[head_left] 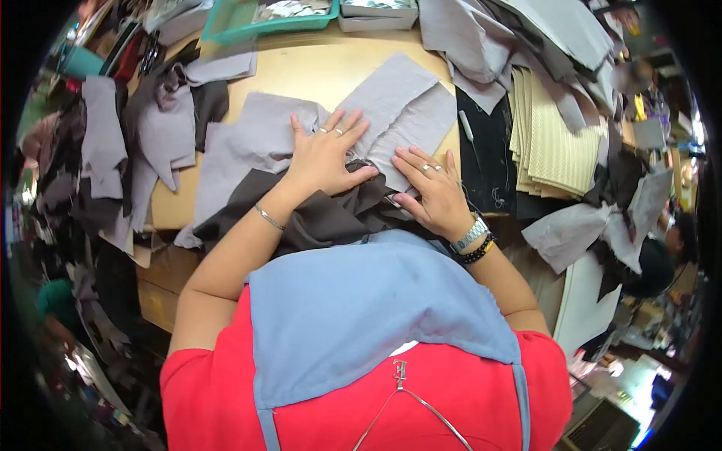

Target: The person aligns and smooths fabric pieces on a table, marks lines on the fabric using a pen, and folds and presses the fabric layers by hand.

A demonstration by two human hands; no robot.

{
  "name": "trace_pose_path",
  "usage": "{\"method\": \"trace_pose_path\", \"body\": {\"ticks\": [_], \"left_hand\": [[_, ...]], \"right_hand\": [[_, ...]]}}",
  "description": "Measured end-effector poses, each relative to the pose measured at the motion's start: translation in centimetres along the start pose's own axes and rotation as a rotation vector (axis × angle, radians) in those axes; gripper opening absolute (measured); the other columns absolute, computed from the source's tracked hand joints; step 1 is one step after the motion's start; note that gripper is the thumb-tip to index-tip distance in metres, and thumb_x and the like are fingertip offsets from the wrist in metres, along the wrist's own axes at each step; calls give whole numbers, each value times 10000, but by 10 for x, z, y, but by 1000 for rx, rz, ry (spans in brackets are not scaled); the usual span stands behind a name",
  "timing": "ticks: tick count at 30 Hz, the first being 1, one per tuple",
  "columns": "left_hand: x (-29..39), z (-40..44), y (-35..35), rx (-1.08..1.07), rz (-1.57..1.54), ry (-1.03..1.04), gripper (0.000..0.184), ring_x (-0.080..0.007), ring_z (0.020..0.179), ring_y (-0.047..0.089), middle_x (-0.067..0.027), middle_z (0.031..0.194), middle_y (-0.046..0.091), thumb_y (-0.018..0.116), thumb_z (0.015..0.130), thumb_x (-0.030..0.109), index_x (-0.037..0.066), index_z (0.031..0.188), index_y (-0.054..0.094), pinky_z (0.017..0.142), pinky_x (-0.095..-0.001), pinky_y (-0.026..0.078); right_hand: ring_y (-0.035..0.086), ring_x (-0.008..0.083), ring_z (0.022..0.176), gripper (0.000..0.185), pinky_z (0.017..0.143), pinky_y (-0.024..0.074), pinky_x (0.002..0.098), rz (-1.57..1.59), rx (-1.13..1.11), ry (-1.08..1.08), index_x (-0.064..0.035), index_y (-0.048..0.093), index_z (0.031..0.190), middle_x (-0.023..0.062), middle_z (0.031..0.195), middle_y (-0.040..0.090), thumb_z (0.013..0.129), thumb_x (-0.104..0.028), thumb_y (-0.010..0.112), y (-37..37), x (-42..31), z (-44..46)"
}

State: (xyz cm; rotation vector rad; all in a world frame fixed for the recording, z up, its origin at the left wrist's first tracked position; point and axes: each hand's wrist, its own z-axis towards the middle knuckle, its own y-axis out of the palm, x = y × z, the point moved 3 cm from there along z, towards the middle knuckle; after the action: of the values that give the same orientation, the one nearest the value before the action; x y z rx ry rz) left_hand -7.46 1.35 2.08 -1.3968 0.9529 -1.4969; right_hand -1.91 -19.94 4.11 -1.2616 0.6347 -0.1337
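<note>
My left hand (327, 154) lies spread on grey fabric (263, 128) with a dark underside, which covers the middle of the table. Its thumb reaches toward a bunched dark fold. To the right, my right hand (432, 192) rests with fingers stretched out on a lighter grey panel (406, 113) of the cloth. A raised seam or fold runs diagonally across that panel. Dark brown cloth (323, 214) gathers between my wrists and drapes toward my apron (361, 301). Neither hand grasps anything visible.
A teal tray (274, 28) and a white box (377, 16) stand at the table's back. Cream textured sheets (556, 135) are stacked right, beside a black surface holding a white pen-like tool (467, 125). Grey cloth pieces (165, 128) hang left; more fabric (481, 45) piles back right.
</note>
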Motion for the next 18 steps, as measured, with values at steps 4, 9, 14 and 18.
{"method": "trace_pose_path", "body": {"ticks": [4, 9, 14, 18], "left_hand": [[-2, 1, 0, -3, -19, 1, 798, -254, 1448, 335, -34, 1554, 394, 644, 792, 636, 161, 1420, 507, 1015, -829, 114], [-1, 3, 6, 55, -10, 0, 743, -248, 1418, 374, -44, 1503, 451, 628, 808, 628, 154, 1373, 540, 1010, -831, 118], [6, 30, -7, -134, 70, -63, 629, -234, 1377, 419, -30, 1445, 504, 602, 853, 589, 153, 1305, 582, 1048, -794, 139], [-3, 29, 21, 176, 24, 86, 632, -227, 1390, 403, -31, 1466, 484, 618, 845, 579, 170, 1325, 577, 1067, -782, 137]], "right_hand": [[629, 331, 1050, 362, 955, 467, 456, 102, 141, 97, -66, 667, 1150, 142, 1168, 663, 882, -309, 687, -22, 31, 7], [650, 312, 849, 329, 748, 521, 397, -204, 216, 426, 3, 689, 1082, 166, 944, 657, 837, -208, 752, -46, 78, -13], [626, 216, 604, 162, 624, 521, 328, -149, 158, 445, 11, 713, 880, 95, 734, 666, 839, -143, 745, -49, 105, -24], [599, 87, 615, 105, 610, 502, 235, 342, 310, 485, 16, 692, 901, 47, 784, 693, 872, -83, 712, -47, 91, -8]]}}
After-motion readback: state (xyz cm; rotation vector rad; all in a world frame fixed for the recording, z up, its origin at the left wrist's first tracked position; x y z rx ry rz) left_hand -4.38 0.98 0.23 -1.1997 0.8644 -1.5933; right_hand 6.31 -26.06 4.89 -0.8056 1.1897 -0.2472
